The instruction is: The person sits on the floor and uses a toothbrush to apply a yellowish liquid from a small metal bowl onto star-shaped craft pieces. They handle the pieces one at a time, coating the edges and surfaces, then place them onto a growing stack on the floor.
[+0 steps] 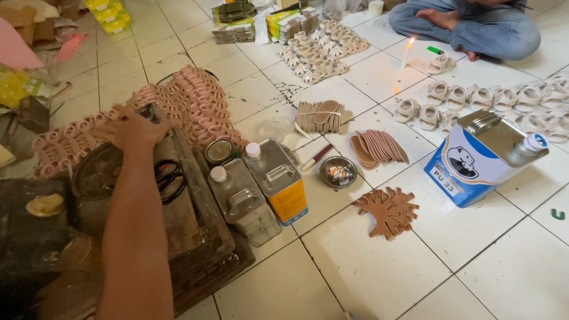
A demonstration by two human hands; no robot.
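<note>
Your left hand (133, 127) rests flat, fingers loosely spread, gripping nothing, at the far edge of the workbench (195, 219), touching the pink straps (195, 98) piled behind it. Straps prob. light, soft, floppy; pinch by one loop. Right hand not visible.

three metal cans (278, 181), one scissors (169, 178), one candle (406, 52)

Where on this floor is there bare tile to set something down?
Bare tile lies in front of the blue-and-white can and the brown cut-outs. Another free patch sits beside the candle. Around the left hand, pink straps and tins crowd it.
</note>
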